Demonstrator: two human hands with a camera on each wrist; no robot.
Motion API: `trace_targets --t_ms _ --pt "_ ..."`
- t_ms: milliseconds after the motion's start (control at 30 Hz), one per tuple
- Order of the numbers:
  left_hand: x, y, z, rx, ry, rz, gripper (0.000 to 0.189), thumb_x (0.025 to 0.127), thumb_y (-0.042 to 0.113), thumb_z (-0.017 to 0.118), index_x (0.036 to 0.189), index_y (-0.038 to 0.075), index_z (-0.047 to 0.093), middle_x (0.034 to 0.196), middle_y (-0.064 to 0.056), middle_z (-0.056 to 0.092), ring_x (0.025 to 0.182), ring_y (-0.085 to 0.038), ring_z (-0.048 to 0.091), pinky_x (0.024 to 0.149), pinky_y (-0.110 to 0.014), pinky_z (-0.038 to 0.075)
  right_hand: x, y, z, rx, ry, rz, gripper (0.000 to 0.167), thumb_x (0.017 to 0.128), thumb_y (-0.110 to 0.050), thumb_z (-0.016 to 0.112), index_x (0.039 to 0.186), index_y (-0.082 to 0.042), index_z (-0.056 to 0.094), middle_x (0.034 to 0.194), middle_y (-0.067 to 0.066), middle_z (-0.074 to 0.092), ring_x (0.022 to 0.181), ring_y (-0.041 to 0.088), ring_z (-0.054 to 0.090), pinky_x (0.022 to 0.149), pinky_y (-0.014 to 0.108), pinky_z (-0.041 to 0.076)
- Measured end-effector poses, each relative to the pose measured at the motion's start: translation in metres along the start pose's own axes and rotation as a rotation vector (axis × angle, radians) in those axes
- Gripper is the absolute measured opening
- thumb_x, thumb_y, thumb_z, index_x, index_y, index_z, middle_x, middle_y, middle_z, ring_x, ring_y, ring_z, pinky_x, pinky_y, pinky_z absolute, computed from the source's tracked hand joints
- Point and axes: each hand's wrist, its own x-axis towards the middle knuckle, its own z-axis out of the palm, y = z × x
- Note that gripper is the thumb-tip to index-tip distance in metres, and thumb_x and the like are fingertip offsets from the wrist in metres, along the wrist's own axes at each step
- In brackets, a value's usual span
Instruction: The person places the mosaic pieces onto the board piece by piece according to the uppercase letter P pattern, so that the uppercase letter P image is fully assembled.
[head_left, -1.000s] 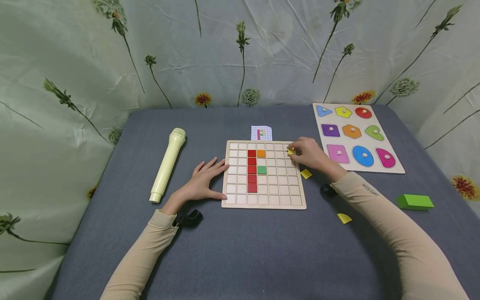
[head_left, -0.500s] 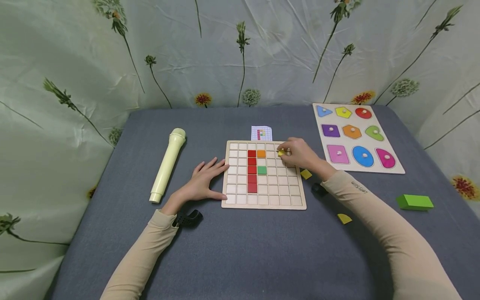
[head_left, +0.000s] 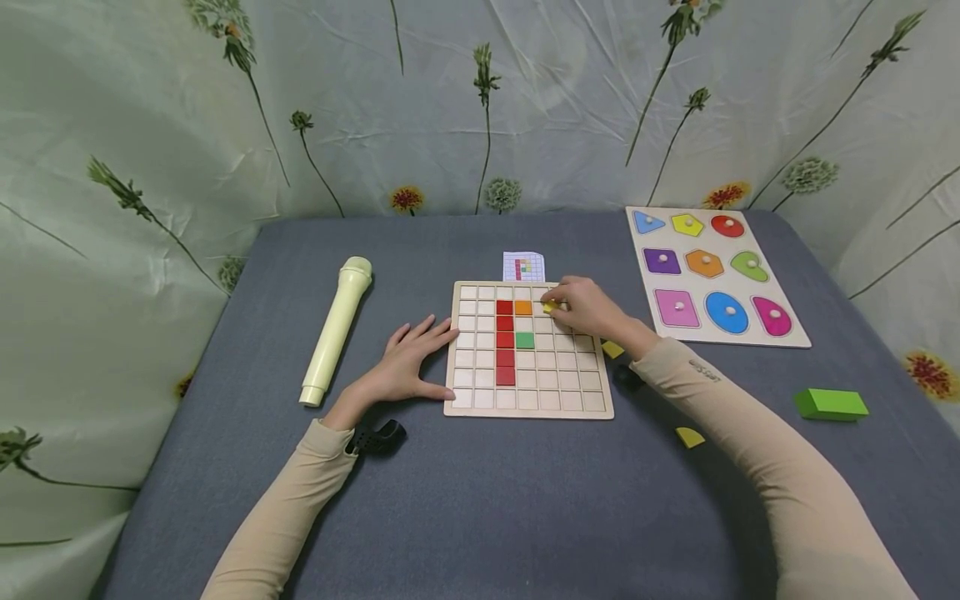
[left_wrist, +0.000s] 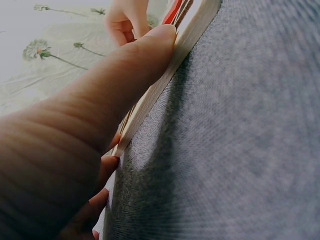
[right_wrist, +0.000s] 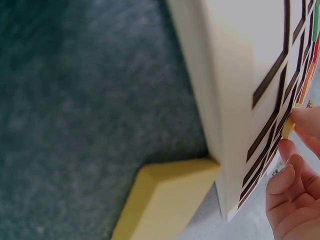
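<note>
A wooden grid board (head_left: 547, 402) lies mid-table with a column of red tiles (head_left: 506, 342), an orange tile (head_left: 523, 308) and a green tile (head_left: 524, 340) in its squares. My left hand (head_left: 405, 367) rests at the board's left edge, fingers spread; in the left wrist view the thumb (left_wrist: 145, 52) touches the rim. Over the upper right squares, my right hand (head_left: 588, 307) pinches a small yellow tile (right_wrist: 287, 126) between thumb and finger, just right of the orange tile. Whether that tile touches the board, I cannot tell.
A yellow piece (head_left: 612, 349) lies against the board's right side, a yellow quarter-round piece (head_left: 689, 437) nearer me. A patterned card (head_left: 523, 267) sits behind the board. Around it are a pale yellow microphone-shaped object (head_left: 335, 333), a shape puzzle (head_left: 705, 287) and a green block (head_left: 831, 405).
My right hand has moved left across the top of the board with the yellow tile, from the right edge to near the orange tile. The left hand has stayed put.
</note>
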Motion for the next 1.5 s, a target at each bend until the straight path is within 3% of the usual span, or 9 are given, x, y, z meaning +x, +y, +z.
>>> trace_targets --t_ms 567,1033,1500 --pt "0.000 -0.001 0.000 -0.004 -0.002 0.000 0.096 0.069 0.043 0.080 0.147 0.015 0.032 0.157 -0.008 0.025 0.148 -0.033 0.011 0.114 -0.057 0.002 0.007 -0.008 0.004 0.025 0.017 -0.089 0.024 0.084 -0.007 0.067 0.106 0.002 0.070 0.090 0.017 0.066 0.069 0.019 0.051 0.061 0.026 0.039" --pt "-0.001 -0.001 0.000 -0.005 -0.001 0.000 0.096 0.069 0.043 0.080 0.147 0.015 0.033 0.156 -0.008 0.025 0.147 -0.033 0.012 0.114 -0.057 0.002 0.007 -0.008 0.008 0.042 0.030 -0.055 0.022 0.086 -0.009 0.066 0.105 0.000 0.071 0.096 0.016 0.067 0.078 0.022 0.058 0.068 0.033 0.048" --pt "0.001 0.000 0.001 0.000 -0.005 0.003 0.096 0.069 0.044 0.080 0.148 0.016 0.032 0.157 -0.008 0.025 0.148 -0.033 0.012 0.114 -0.057 0.002 -0.012 0.003 -0.007 -0.005 0.042 0.003 0.022 0.088 -0.012 0.063 0.106 -0.001 0.070 0.091 0.015 0.065 0.070 0.019 0.052 0.064 0.030 0.041"
